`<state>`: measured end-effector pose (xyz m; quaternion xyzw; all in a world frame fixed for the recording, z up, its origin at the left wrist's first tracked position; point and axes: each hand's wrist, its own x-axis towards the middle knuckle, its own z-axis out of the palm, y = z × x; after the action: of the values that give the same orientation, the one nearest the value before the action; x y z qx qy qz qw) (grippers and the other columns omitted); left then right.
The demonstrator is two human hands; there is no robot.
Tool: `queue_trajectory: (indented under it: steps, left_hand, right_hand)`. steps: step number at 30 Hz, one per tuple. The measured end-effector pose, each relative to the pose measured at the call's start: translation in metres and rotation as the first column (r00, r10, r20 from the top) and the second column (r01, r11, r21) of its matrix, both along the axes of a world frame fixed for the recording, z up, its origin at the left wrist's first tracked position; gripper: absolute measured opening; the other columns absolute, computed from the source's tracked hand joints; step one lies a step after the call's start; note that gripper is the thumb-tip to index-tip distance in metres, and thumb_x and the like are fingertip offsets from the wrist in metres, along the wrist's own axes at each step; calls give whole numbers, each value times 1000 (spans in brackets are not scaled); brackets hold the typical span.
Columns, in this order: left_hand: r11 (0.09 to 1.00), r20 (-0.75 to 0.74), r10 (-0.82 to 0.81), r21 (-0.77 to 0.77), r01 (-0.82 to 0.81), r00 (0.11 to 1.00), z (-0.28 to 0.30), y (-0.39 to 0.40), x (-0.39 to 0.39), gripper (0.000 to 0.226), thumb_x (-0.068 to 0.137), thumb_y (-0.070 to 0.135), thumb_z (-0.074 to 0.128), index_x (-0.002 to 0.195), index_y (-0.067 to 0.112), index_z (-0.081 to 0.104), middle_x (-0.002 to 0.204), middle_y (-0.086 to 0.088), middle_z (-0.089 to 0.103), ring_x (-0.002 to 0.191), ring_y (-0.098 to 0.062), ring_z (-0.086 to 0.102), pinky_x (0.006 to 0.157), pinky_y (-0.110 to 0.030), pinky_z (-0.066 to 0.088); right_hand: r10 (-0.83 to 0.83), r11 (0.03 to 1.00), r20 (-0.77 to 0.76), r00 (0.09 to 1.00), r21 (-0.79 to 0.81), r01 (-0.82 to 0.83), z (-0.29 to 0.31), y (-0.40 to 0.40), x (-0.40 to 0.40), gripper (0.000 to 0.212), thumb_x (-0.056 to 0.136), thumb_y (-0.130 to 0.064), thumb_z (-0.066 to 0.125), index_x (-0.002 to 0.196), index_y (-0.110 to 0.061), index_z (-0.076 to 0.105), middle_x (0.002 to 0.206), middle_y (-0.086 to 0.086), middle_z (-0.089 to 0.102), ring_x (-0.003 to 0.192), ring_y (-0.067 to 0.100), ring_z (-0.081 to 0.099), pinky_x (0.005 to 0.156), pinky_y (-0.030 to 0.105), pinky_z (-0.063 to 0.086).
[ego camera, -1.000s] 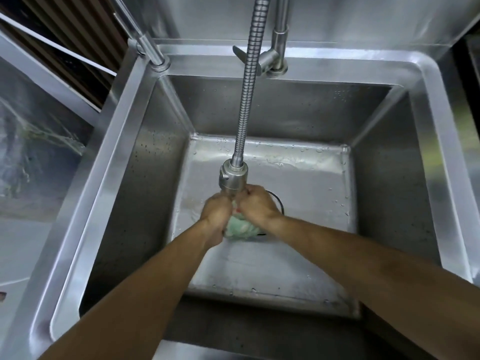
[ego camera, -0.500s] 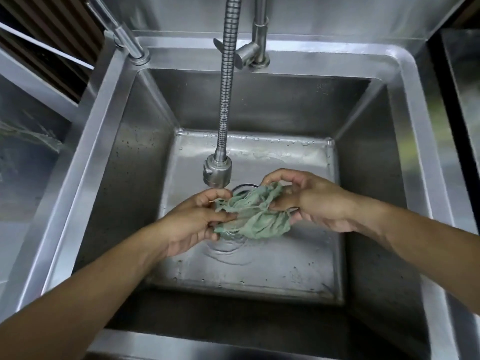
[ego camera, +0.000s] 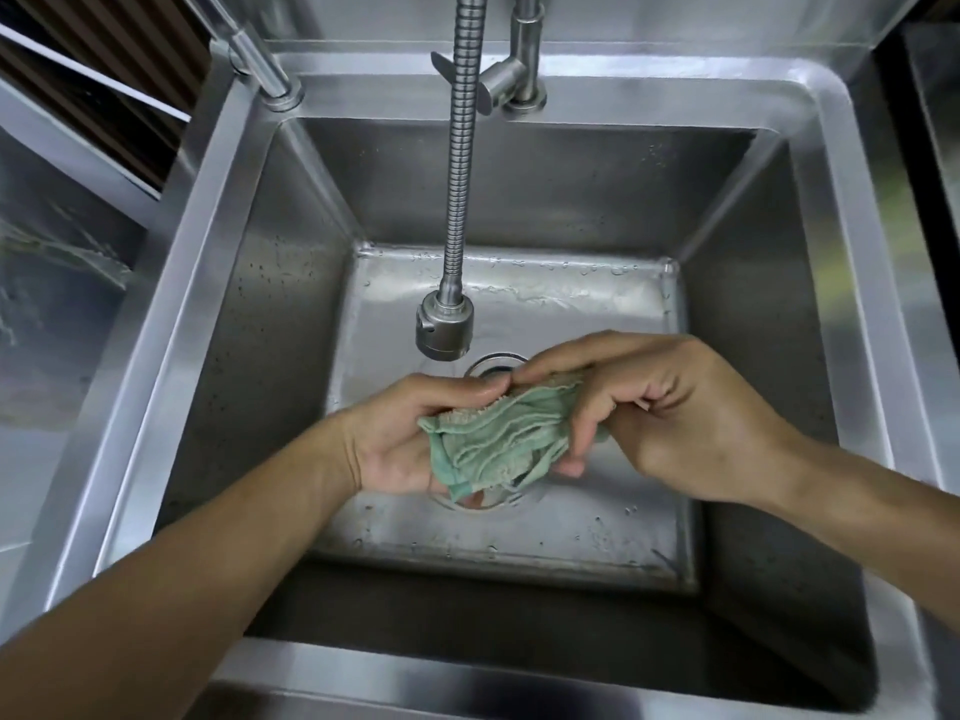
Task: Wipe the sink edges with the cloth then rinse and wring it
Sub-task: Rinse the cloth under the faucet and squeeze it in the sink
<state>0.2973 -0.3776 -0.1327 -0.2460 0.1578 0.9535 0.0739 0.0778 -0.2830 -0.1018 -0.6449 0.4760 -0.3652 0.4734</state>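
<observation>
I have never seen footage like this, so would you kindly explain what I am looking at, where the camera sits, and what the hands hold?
There is no machine here: the camera is worn on a person's head and looks down into a deep stainless steel sink. Both bare arms reach in. The left hand and right hand together grip a crumpled pale green cloth above the round drain. A flexible ribbed metal faucet hose hangs down, ending in a spray head just behind the hands. The sink floor is wet with droplets.
</observation>
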Motion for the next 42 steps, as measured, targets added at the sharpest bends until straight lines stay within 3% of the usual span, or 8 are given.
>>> queue_trajectory:
  steps: [4, 8, 11, 16, 21, 27, 37, 42]
  left_hand:
    - [765, 112, -443, -469, 440, 890, 6, -27, -6, 41, 97, 20, 64, 135, 7, 56, 134, -15, 67, 122, -34, 66, 81, -33, 59]
    - [458, 407, -357, -708, 537, 841, 28, -35, -19, 33, 95, 13, 69, 125, 21, 59, 102, 1, 76, 77, -17, 70, 59, -28, 56]
    - [54, 425, -211, -894, 445, 880, 38, -31, -25, 29, 95, 9, 70, 119, 22, 60, 85, 19, 67, 74, 1, 62, 69, -16, 50]
    - [-551, 429, -49, -765, 333, 902, 42, -18, -29, 57, 84, 5, 69, 127, 35, 46, 112, 11, 62, 103, -13, 56, 87, -42, 51]
    - [-831, 488, 123, -426, 359, 864, 43, -1, -27, 39, 80, 21, 75, 114, 16, 56, 102, -2, 64, 92, -28, 61, 68, -36, 47]
    - [-470, 706, 226, -524, 710, 671, 30, 9, -33, 16, 88, 31, 58, 76, 23, 51, 72, 3, 50, 72, -26, 56, 63, -32, 43]
    - [713, 556, 46, -600, 363, 830, 0, 22, -37, 29, 82, 11, 70, 62, 20, 50, 53, 2, 39, 41, -12, 25, 42, -22, 13]
    - [694, 504, -101, -582, 424, 858, -8, 20, -28, 26, 91, 23, 71, 71, 18, 56, 61, 2, 49, 45, -12, 35, 44, -24, 26]
  right_hand:
    - [28, 989, 1, 1000, 147, -28, 12, -14, -12, 27, 73, 4, 65, 70, -21, 75, 117, 2, 62, 109, 15, 66, 78, 21, 52]
    - [-155, 812, 400, 903, 573, -114, 13, -39, -39, 30, 73, -12, 66, 102, -20, 67, 115, 11, 65, 98, 27, 65, 71, 28, 56]
    - [-11, 658, 292, 956, 722, -213, 1, -60, -54, 56, 80, -38, 77, 127, -13, 60, 129, 15, 66, 113, 33, 63, 87, 39, 61]
    - [381, 324, 482, 789, 729, -603, -11, -68, -37, 84, 77, -41, 85, 143, -5, 47, 134, 19, 64, 109, 30, 68, 81, 35, 61]
    - [439, 416, 228, 869, 806, -422, -7, -64, -10, 25, 83, -17, 84, 93, -10, 62, 72, 0, 55, 65, 12, 50, 49, 22, 48]
    - [403, 886, -633, 661, 450, -110, -2, -52, 27, 7, 83, -29, 69, 85, -24, 65, 76, -6, 67, 72, 18, 65, 60, 29, 53]
    - [71, 934, -905, 419, -87, -346, -33, -48, 20, 15, 91, -21, 63, 104, -17, 58, 93, 4, 65, 76, 33, 67, 60, 35, 37]
    - [88, 925, -929, 359, -58, -377, -37, -45, 25, 24, 96, -23, 60, 119, -18, 55, 104, 4, 64, 90, 29, 67, 62, 35, 39]
